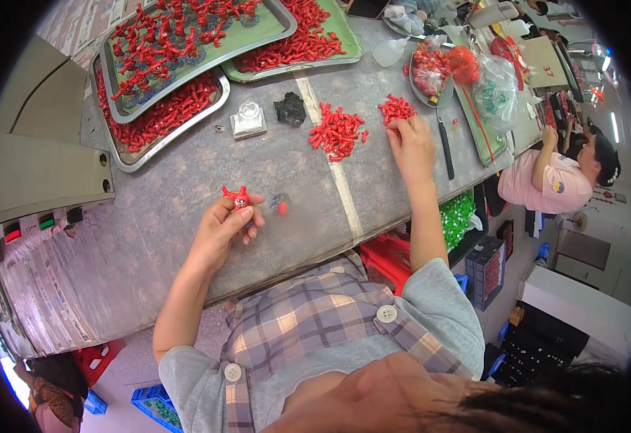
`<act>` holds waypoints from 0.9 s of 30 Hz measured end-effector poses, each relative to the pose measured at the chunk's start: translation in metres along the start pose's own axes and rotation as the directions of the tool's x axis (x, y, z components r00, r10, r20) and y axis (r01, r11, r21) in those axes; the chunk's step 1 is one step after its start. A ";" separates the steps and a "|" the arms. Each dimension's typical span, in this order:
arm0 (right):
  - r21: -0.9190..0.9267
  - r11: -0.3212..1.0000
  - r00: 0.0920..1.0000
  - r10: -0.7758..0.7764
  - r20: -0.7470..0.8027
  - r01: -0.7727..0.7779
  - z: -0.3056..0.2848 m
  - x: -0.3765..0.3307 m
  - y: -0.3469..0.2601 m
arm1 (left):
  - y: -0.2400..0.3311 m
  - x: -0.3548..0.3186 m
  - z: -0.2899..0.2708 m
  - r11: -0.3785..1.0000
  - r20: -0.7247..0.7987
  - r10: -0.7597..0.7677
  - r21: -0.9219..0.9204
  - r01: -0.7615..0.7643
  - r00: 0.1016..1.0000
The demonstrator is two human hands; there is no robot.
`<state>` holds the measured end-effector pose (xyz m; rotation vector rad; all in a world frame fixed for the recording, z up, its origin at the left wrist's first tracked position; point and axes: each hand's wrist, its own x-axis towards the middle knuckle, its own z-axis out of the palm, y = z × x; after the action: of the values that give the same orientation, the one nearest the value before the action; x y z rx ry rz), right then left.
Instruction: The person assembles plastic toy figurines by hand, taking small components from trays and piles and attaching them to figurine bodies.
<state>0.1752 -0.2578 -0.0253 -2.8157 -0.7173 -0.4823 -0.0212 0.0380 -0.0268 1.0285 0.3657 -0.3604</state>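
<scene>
My left hand (pixel 223 227) holds a small red plastic figure (pixel 237 196) just above the grey worktable (pixel 164 209). A tiny red piece (pixel 282 208) lies on the table right of that hand. My right hand (pixel 411 141) reaches forward, its fingertips in a small pile of red plastic parts (pixel 396 108). Whether it grips one, I cannot tell. A bigger pile of the same red parts (pixel 337 131) lies to its left.
Metal trays (pixel 158 141) with several red pieces stand at the back left, a green tray (pixel 344 36) behind. A small glass jar (pixel 248 117) and a black lump (pixel 291 109) sit mid-table. Another person (pixel 554 180) works at the right. A grey machine (pixel 34 180) is left.
</scene>
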 end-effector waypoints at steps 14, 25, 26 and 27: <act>0.870 0.045 0.862 -0.120 0.492 -0.491 -0.035 -0.009 -0.101 | 0.012 0.003 0.031 0.981 -0.098 0.093 0.180 -0.075 0.991; 0.921 0.085 0.858 -0.338 0.386 -0.381 -0.022 -0.021 -0.144 | 0.009 0.004 0.033 0.958 -0.027 0.274 0.097 -0.270 0.961; 0.928 0.108 0.862 -0.347 0.370 -0.355 -0.021 -0.021 -0.145 | 0.010 0.004 0.032 0.962 -0.021 0.266 0.068 -0.264 0.964; 0.928 0.111 0.859 -0.352 0.372 -0.356 -0.022 -0.021 -0.145 | 0.010 0.004 0.031 0.965 -0.015 0.259 0.039 -0.258 0.966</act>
<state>0.0807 -0.1472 0.0028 -1.4623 -0.6892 0.6869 -0.0094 0.0145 -0.0065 1.1017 0.2390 -0.1221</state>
